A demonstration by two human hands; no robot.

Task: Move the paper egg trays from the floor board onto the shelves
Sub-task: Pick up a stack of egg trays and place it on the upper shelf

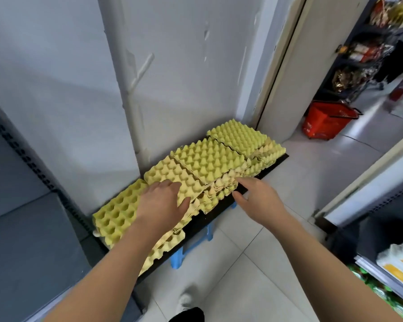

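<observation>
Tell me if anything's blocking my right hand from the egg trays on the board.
Nothing visible does. The right hand is open beside the front edge of the egg trays, with only a bare gap between them. The left hand rests on top of the trays.

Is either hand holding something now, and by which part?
Nothing is held. The left hand rests on a yellow paper egg tray; the right hand is open.
</observation>
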